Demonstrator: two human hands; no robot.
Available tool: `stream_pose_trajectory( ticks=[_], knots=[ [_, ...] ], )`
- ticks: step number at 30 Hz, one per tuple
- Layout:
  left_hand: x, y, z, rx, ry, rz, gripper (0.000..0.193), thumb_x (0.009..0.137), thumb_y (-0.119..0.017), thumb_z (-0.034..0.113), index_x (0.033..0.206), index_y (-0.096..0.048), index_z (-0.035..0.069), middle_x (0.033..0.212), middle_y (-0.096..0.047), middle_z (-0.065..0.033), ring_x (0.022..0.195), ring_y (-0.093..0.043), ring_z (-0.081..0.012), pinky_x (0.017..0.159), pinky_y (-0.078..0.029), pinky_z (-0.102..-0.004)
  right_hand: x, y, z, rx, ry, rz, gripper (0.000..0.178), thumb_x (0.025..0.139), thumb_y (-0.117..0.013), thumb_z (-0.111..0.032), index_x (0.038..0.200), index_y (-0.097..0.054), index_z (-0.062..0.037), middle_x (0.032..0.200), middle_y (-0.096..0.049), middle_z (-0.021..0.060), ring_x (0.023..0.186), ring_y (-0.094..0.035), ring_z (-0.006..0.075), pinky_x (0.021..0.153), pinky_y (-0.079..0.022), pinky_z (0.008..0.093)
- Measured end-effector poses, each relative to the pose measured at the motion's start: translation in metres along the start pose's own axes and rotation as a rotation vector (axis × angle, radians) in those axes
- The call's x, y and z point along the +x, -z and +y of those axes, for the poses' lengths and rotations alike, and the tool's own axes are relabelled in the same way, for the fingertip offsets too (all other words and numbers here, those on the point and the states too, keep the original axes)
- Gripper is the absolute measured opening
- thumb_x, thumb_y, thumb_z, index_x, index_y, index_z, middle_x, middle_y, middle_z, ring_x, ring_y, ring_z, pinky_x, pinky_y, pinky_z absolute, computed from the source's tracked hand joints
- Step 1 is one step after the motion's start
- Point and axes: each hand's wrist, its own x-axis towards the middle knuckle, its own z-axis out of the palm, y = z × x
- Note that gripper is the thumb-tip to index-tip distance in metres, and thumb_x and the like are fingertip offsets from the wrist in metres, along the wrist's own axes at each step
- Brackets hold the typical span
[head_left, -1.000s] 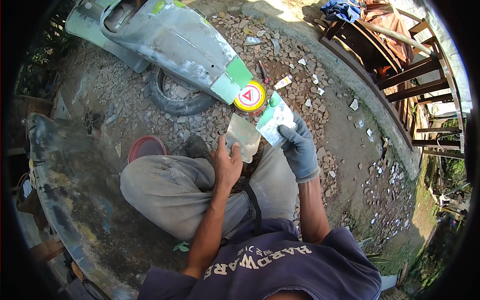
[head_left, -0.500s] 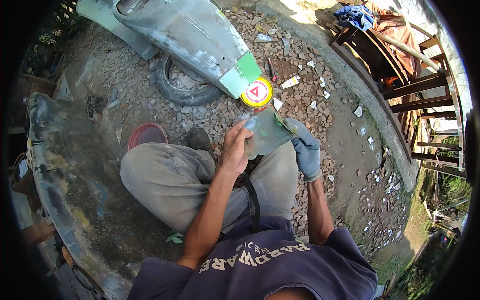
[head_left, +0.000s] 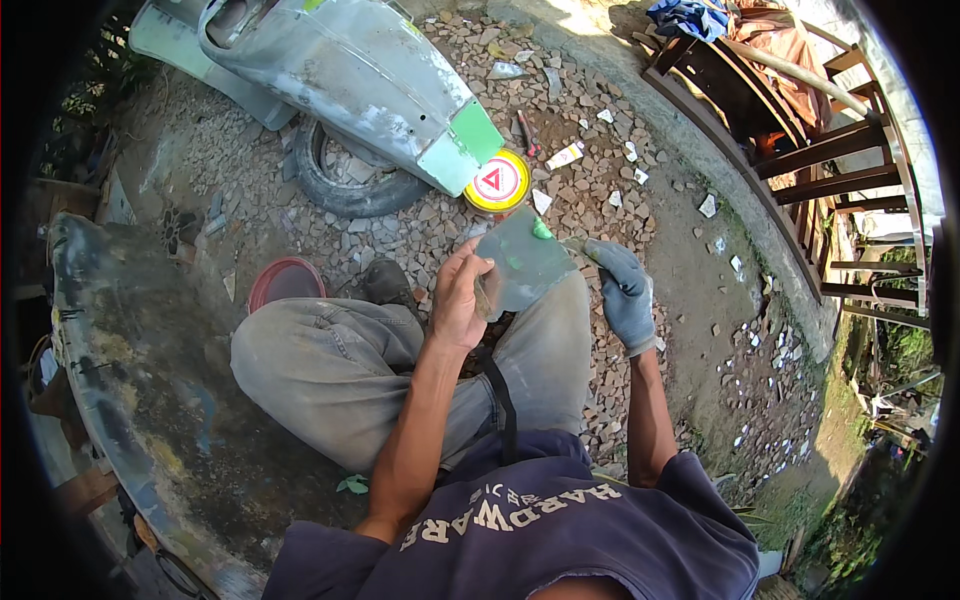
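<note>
In my bare left hand (head_left: 458, 298) is the edge of a flat, greyish-green plate (head_left: 522, 270), thumb on top, tilted above my knees. A small lump of bright green putty (head_left: 541, 229) sits near the plate's far right corner, with a fainter green smear lower on it. My right hand (head_left: 626, 300), in a blue-grey glove, is closed just right of the plate. A thin flat spreader (head_left: 573, 243) pokes out from its fingertips toward the putty; most of it is hidden by the glove.
Ahead, a scooter body panel (head_left: 370, 90) with green patches rests over a tyre (head_left: 350, 195), beside a yellow-rimmed can (head_left: 498, 180). A white tube (head_left: 565, 155) and a red-and-black tool (head_left: 527, 133) lie on the rubble. A reddish bowl (head_left: 287, 278) stands by my left knee.
My right hand has drawn away from the plate to the right, and the green putty now shows as a lump at the corner. My left hand keeps its hold.
</note>
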Motion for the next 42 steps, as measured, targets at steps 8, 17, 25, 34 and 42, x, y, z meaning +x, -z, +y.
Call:
stream_pose_trajectory(
  ticks=[8,17,25,34,42],
  knots=[
    [-0.005,0.005,0.006,0.89,-0.496,0.065,0.036,0.096,-0.056,0.001,0.131,-0.06,-0.006,0.098,-0.07,-0.0127,0.083,-0.063,-0.0143,0.075,-0.053,-0.0335,0.044,0.051,-0.089,-0.279,0.141,0.033,0.042,0.082,-0.068,0.008,0.118,-0.078,-0.0112,0.118,-0.078,0.0061,0.104,-0.07,0.0298,0.095,-0.051,0.0442],
    [-0.01,-0.003,-0.01,1.004,-0.538,0.136,0.04,0.095,-0.058,0.006,0.134,-0.058,-0.005,0.085,-0.07,-0.0223,0.071,-0.069,-0.0278,0.07,-0.054,-0.0423,0.039,0.018,-0.089,-0.38,0.269,-0.14,0.051,0.071,-0.069,0.003,0.118,-0.074,-0.0147,0.119,-0.075,0.0001,0.095,-0.065,0.0264,0.086,-0.047,0.0433],
    [-0.005,0.006,-0.015,1.089,-0.582,0.166,0.04,0.098,-0.057,0.007,0.138,-0.057,-0.001,0.081,-0.07,-0.0213,0.068,-0.071,-0.0317,0.067,-0.054,-0.0455,0.032,0.011,-0.077,-0.308,0.188,-0.279,0.05,0.069,-0.067,0.003,0.116,-0.074,-0.0126,0.114,-0.075,0.002,0.094,-0.063,0.028,0.084,-0.047,0.0439],
    [0.06,0.046,-0.038,0.24,-0.129,0.122,0.043,0.11,-0.056,0.013,0.151,-0.04,0.014,0.142,-0.056,-0.0072,0.12,-0.064,-0.023,0.097,-0.056,-0.0471,0.005,0.05,-0.009,0.921,-0.486,-0.033,0.039,0.1,-0.069,-0.01,0.137,-0.065,0.0014,0.128,-0.074,0.0087,0.12,-0.069,0.0203,0.104,-0.053,0.0365],
    [0.182,0.064,-0.068,0.593,-0.065,0.174,0.038,0.105,-0.05,0.002,0.143,-0.05,0.003,0.129,-0.065,-0.0149,0.116,-0.065,-0.0243,0.098,-0.053,-0.0404,-0.05,0.039,0.03,1.23,-0.627,0.151,0.037,0.097,-0.071,-0.008,0.133,-0.064,-0.0001,0.136,-0.069,0.0099,0.126,-0.067,0.0273,0.116,-0.049,0.0482]
  ],
)
